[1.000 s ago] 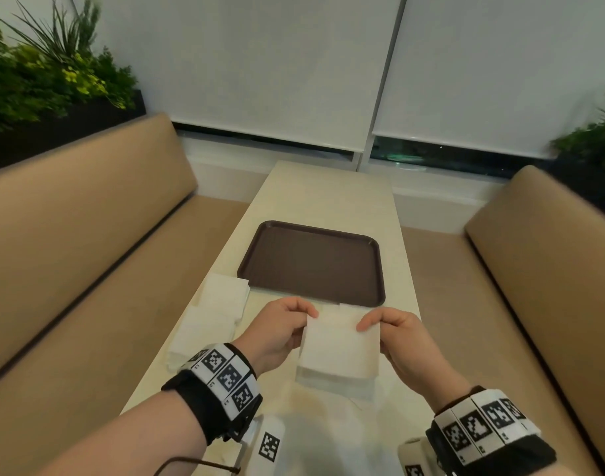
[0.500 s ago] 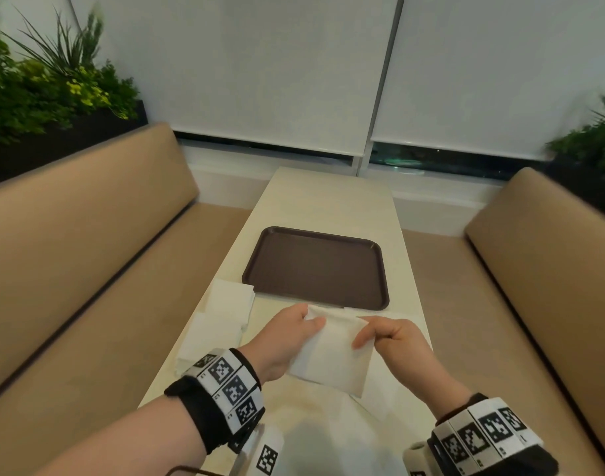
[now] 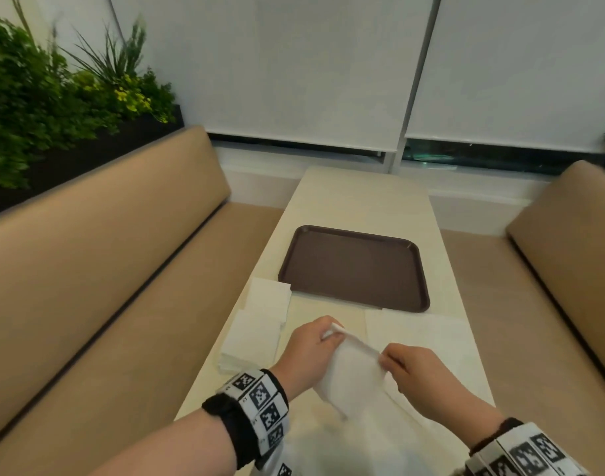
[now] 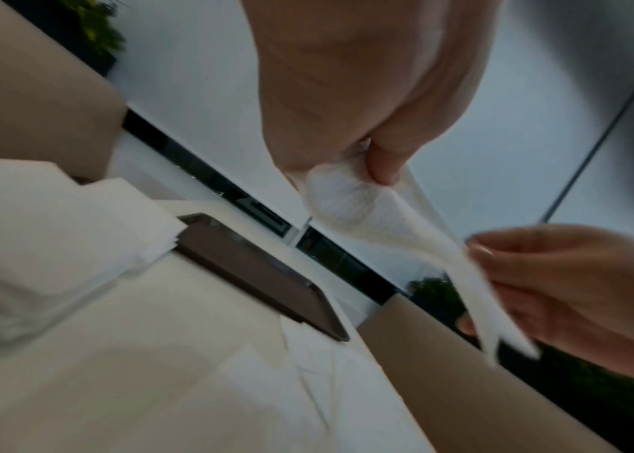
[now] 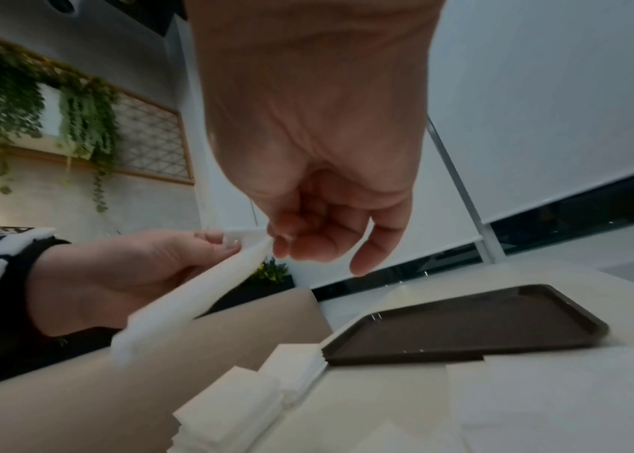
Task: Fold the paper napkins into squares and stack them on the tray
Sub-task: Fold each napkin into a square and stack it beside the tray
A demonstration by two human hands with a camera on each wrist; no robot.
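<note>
Both hands up off the table [image 3: 369,201]; left hand [image 3: 308,355] and right hand [image 3: 414,372] each pinching one napkin [image 3: 352,376]. Bare brown tray [image 3: 356,267] just behind; napkin piles [image 3: 256,324] beside.

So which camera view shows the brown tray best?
The head view: the whole brown tray shows from above, with nothing on it. The left wrist view shows it blurred and edge-on, the right wrist view low and slanted.

We see a white napkin [image 3: 351,371] held folded above the table, two napkin stacks [image 3: 260,324] lying left of the empty brown tray [image 3: 354,267].
</note>
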